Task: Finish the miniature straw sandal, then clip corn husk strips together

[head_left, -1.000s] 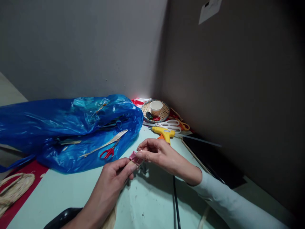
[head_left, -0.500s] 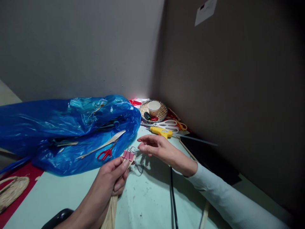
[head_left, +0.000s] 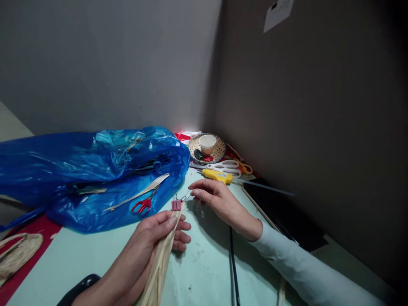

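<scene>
My left hand grips a bundle of pale flat fibre strips, thumb on top and the other fingers partly spread beneath. A pink binder clip with wire handles is clamped over the strips' far end, just beyond my left fingertips. To the right, my right hand has thumb and forefinger closed in a pinch. A thin dark cord or wire runs from the clip's handles to those fingertips; its exact kind is too fine to make out. The strips' lower end leaves the bottom of the view.
A blue plastic bag spreads at left, with red scissors and a loose strip on it. Behind are a yellow glue gun, white-handled scissors and a woven basket with a bowl. A black cable crosses the table.
My left fingers have loosened and spread, showing more of the strips. The clip has shifted slightly right and tilted upright. The cord loop hanging below it now reaches up to my right fingertips.
</scene>
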### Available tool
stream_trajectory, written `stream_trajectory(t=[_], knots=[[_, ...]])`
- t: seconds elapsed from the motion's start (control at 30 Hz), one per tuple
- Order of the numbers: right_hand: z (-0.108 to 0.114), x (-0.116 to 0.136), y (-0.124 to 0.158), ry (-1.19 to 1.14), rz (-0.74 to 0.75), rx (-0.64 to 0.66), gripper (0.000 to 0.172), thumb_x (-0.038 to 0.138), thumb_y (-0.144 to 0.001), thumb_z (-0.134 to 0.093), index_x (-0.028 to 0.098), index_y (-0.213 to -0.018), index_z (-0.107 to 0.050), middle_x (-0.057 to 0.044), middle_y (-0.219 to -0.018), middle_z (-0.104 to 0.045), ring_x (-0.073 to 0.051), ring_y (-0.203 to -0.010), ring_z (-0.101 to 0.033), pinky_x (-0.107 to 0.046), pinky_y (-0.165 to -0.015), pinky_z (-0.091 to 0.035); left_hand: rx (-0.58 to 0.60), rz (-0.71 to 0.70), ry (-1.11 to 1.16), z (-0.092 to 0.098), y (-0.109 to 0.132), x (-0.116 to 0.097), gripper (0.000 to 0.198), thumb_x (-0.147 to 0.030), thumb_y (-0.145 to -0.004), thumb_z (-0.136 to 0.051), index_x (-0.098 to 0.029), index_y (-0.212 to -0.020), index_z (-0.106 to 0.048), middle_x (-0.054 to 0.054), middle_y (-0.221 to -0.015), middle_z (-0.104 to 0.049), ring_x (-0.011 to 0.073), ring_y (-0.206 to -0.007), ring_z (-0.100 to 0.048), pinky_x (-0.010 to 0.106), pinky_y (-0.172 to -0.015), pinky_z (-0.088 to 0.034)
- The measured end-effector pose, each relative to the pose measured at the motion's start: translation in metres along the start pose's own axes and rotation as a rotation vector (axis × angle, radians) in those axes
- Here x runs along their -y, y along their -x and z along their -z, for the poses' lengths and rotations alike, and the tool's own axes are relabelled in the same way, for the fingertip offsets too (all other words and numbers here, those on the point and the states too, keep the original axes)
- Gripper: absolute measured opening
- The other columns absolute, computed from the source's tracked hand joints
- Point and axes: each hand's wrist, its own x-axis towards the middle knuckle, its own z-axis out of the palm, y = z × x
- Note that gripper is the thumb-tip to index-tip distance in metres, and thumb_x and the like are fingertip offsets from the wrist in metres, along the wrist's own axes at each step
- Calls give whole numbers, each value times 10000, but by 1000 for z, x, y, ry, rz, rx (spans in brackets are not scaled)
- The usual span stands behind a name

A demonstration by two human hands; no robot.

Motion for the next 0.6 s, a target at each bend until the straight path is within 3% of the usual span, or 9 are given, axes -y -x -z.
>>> stream_trajectory(t=[0.1, 0.3, 0.47, 0.6], knots=[[-1, 1, 3, 45, 62, -116, 228, 273, -842, -667, 211, -1062, -664, -57, -1115, -666, -213, -933, -619, -315, -785, -467, -39, 0, 42, 0, -1, -1, 126, -217, -795, -738, -128, -881, -763, 112, -872, -783, 192, -756, -719, 274, -710, -581], [-6, 13, 6, -1, 112, -227, 94, 273, -827, -701, 193, -873, -683, -29, -856, -669, -190, -799, -603, -314, -745, -450, -45, -88, 125, 6, -3, -5, 85, -237, -783, -769, -187, -851, -759, 17, -825, -771, 130, -722, -680, 206, -701, -544], [-19, 19, 12, -130, 3, -111, 132, 313, -739, -801, 216, -825, -777, -38, -823, -753, -221, -774, -669, -337, -739, -511, -8, -169, 144, 5, 0, -10, 175, -284, -865, -694, -187, -1005, -737, 48, -932, -778, 202, -924, -695, 272, -812, -536], [-32, 20, 21, -191, -66, 20, 102, 288, -799, -743, 217, -846, -799, -38, -754, -754, -220, -708, -679, -347, -711, -540, 3, -205, 118, 2, 3, -9, 254, -266, -851, -713, -200, -1097, -703, 52, -1035, -769, 228, -1016, -688, 313, -900, -512]])
